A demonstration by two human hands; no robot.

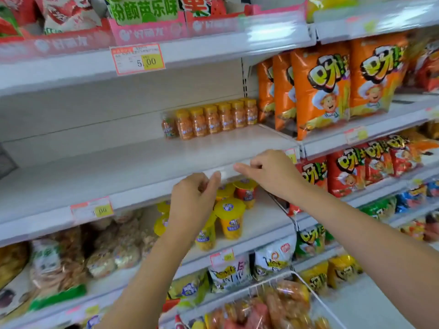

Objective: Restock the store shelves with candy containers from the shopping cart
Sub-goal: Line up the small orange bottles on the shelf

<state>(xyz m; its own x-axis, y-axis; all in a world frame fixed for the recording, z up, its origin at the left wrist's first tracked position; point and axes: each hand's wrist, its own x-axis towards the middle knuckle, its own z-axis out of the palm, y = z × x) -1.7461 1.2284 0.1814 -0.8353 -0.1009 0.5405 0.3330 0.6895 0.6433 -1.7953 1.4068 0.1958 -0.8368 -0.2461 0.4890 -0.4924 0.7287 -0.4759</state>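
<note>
Seven cylindrical, yellow-capped clear-plastic candy bottles (210, 119), film-wrapped in one row, are standing far right on the smooth white middle shelf (95, 162). Left hand (193, 201) and right hand (273, 173) are hovering at its near edge, each grip loosely curled, holding nothing.

white metal store shelving (71, 176) fills the view in two bays set side by side, meeting at a slotted upright (243, 74). behind the left bay's middle level is a pale back panel (95, 103). red-and-yellow price tags (137, 59) sit in the front rails. the right bay carries orange snack bags (323, 91), with red snack bags (349, 172) one level below. low on the left lie clear packs of brown biscuits (71, 257). the light is bright and even, with soft glare on the top rail (273, 27).
</note>
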